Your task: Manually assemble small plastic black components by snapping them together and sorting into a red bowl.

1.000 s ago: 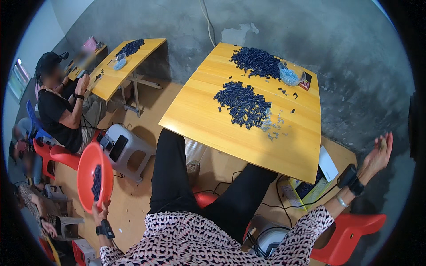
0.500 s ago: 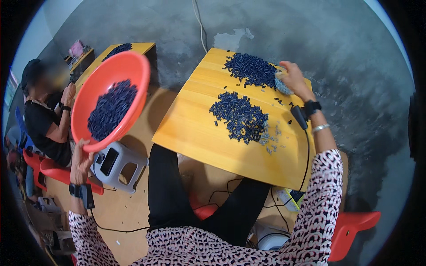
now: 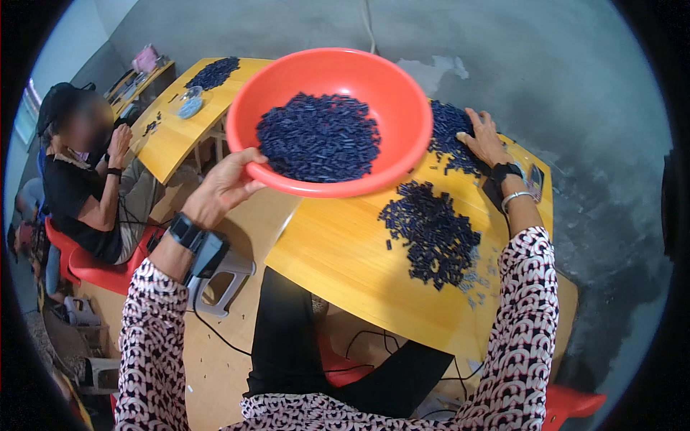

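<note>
My left hand (image 3: 230, 183) grips the near left rim of a red plastic basin (image 3: 399, 93), which is held up over the far left part of the yellow table (image 3: 338, 244). A heap of small dark blue pieces (image 3: 320, 136) lies in the basin. My right hand (image 3: 485, 140) rests with fingers spread on a far pile of the same dark pieces (image 3: 447, 129), partly hidden by the basin. Nearer me lies a second dark pile (image 3: 431, 237), with small greyish clear pieces (image 3: 476, 280) at its right edge. Beside my right wrist is a clear container (image 3: 535, 181), partly hidden.
At the left a person (image 3: 83, 172) sits by another yellow table (image 3: 162, 147) with dark pieces and a clear tub (image 3: 190, 104). A grey stool (image 3: 241, 273) stands below my left forearm. Black cables (image 3: 215, 334) hang from my wrists. A grey wall (image 3: 589, 129) bounds the right.
The basin has moved right, over the table, and is tilted less. My right hand has let go of the container of bluish pieces and now lies on the far pile.
</note>
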`<control>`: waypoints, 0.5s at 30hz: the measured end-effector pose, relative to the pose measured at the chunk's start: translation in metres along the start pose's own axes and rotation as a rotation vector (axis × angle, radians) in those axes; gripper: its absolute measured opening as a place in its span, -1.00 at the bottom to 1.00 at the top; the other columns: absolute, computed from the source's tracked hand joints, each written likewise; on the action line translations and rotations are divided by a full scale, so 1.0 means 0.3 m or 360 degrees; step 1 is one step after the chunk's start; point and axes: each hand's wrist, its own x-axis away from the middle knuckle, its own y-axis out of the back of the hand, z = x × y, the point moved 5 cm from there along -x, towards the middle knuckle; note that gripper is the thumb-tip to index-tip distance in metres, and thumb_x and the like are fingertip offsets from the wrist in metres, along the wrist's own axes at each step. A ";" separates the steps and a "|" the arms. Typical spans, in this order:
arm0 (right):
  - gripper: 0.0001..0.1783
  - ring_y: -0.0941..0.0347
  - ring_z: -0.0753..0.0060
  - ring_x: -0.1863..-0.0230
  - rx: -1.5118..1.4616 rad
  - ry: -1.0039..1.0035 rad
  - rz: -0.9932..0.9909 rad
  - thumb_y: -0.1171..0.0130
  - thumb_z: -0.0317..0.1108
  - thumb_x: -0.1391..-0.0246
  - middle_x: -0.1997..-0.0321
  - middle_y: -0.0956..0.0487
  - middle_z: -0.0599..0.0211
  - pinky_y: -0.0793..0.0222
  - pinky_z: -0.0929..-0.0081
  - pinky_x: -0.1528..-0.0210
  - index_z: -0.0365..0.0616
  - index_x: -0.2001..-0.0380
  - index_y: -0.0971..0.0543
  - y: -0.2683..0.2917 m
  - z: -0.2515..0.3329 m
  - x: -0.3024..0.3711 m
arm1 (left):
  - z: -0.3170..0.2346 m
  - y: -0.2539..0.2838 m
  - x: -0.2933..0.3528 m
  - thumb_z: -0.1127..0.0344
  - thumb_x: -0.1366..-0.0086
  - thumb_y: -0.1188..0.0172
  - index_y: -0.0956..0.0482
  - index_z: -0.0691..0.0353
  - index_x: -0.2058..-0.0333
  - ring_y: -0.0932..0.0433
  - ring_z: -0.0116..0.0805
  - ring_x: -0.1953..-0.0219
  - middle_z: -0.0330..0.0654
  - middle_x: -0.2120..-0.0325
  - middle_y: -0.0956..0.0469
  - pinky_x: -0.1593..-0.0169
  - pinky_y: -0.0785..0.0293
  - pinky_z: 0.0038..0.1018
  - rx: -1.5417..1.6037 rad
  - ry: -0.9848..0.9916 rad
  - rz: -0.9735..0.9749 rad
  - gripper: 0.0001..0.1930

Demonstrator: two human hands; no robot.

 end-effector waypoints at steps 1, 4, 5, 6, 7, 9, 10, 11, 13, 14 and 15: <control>-0.26 -0.02 -0.19 -0.26 0.0057 -0.0037 0.0005 -0.19 -0.13 0.04 -0.25 -0.08 -0.13 -0.08 0.06 -0.23 0.07 -0.21 -0.16 -0.007 0.005 -0.018 | 0.008 -0.002 -0.024 0.56 -0.09 -0.09 -0.37 0.22 0.46 -0.51 -0.44 0.51 -0.25 0.55 -0.41 0.44 -0.64 -0.55 0.0012 -0.0037 -0.0008 -0.90; -0.23 0.04 -0.18 -0.30 0.0122 -0.0089 0.0067 -0.17 -0.04 0.04 -0.30 -0.01 -0.13 -0.06 0.04 -0.24 0.17 -0.24 -0.13 -0.016 0.024 0.004 | 0.028 -0.005 -0.019 0.58 -0.08 -0.09 -0.36 0.24 0.43 -0.50 -0.47 0.51 -0.26 0.50 -0.41 0.43 -0.65 -0.55 0.0046 -0.0029 -0.0001 -0.88; -0.22 0.06 -0.17 -0.31 0.0149 -0.0112 0.0096 -0.16 0.01 0.04 -0.32 0.01 -0.12 -0.05 0.03 -0.24 0.22 -0.25 -0.12 -0.013 0.025 0.007 | 0.021 -0.005 -0.016 0.59 -0.08 -0.09 -0.36 0.24 0.42 -0.50 -0.46 0.50 -0.26 0.49 -0.41 0.42 -0.65 -0.55 0.0056 -0.0023 0.0035 -0.87; -0.20 0.06 -0.16 -0.31 0.0170 -0.0114 0.0095 -0.16 0.07 0.07 -0.32 0.00 -0.10 -0.06 -0.02 -0.23 0.27 -0.25 -0.12 -0.014 0.028 0.007 | 0.014 0.010 -0.020 0.59 -0.08 -0.09 -0.36 0.24 0.42 -0.50 -0.46 0.50 -0.26 0.49 -0.41 0.42 -0.65 -0.55 0.0059 -0.0031 0.0029 -0.87; -0.20 0.06 -0.16 -0.31 0.0169 -0.0107 0.0093 -0.16 0.07 0.07 -0.32 0.00 -0.10 -0.06 -0.02 -0.23 0.27 -0.25 -0.12 -0.014 0.034 0.009 | 0.011 0.022 -0.031 0.60 -0.08 -0.09 -0.37 0.27 0.38 -0.52 -0.45 0.47 -0.25 0.45 -0.43 0.38 -0.66 -0.54 0.0060 -0.0030 0.0090 -0.86; -0.20 0.08 -0.15 -0.32 0.0141 -0.0121 0.0116 -0.14 0.11 0.07 -0.32 0.01 -0.08 -0.05 -0.08 -0.21 0.26 -0.24 -0.13 -0.009 0.057 0.021 | 0.000 0.022 -0.027 0.62 -0.07 -0.09 -0.38 0.31 0.34 -0.54 -0.43 0.44 -0.23 0.42 -0.45 0.34 -0.67 -0.52 0.0061 -0.0023 0.0146 -0.84; -0.21 0.06 -0.12 -0.32 0.0197 -0.0122 0.0124 -0.11 0.16 0.07 -0.31 -0.01 -0.06 -0.07 -0.13 -0.19 0.26 -0.23 -0.15 -0.016 0.065 0.023 | -0.007 0.019 -0.022 0.61 -0.08 -0.08 -0.38 0.29 0.37 -0.52 -0.45 0.45 -0.24 0.44 -0.42 0.35 -0.66 -0.53 0.0012 -0.0037 0.0120 -0.86; -0.21 0.06 -0.12 -0.32 0.0198 -0.0122 0.0127 -0.11 0.16 0.07 -0.31 -0.01 -0.06 -0.07 -0.13 -0.19 0.26 -0.23 -0.15 -0.025 0.069 0.021 | -0.011 0.018 -0.021 0.59 -0.09 -0.08 -0.37 0.27 0.40 -0.50 -0.47 0.46 -0.25 0.47 -0.40 0.36 -0.65 -0.55 -0.0037 -0.0049 0.0099 -0.88; -0.24 0.01 -0.10 -0.29 0.0232 -0.0138 0.0085 -0.07 0.21 0.06 -0.27 -0.07 -0.05 -0.09 -0.17 -0.15 0.25 -0.21 -0.19 -0.040 0.073 0.018 | -0.008 0.037 -0.042 0.60 -0.08 -0.08 -0.37 0.27 0.40 -0.50 -0.47 0.45 -0.25 0.46 -0.40 0.36 -0.65 -0.55 -0.0033 -0.0038 0.0110 -0.88; -0.24 0.01 -0.10 -0.29 0.0232 -0.0139 0.0089 -0.07 0.21 0.06 -0.27 -0.07 -0.05 -0.09 -0.17 -0.15 0.25 -0.21 -0.19 -0.049 0.074 0.018 | -0.004 0.041 -0.054 0.60 -0.08 -0.08 -0.37 0.28 0.41 -0.50 -0.47 0.45 -0.25 0.46 -0.40 0.35 -0.65 -0.55 -0.0029 -0.0031 0.0124 -0.88; -0.26 -0.01 -0.10 -0.27 0.0258 -0.0150 0.0075 -0.06 0.22 0.06 -0.25 -0.10 -0.04 -0.10 -0.18 -0.14 0.23 -0.18 -0.21 -0.055 0.074 0.019 | -0.001 0.043 -0.062 0.60 -0.08 -0.08 -0.37 0.28 0.41 -0.50 -0.47 0.45 -0.25 0.46 -0.40 0.35 -0.65 -0.55 -0.0028 -0.0027 0.0122 -0.88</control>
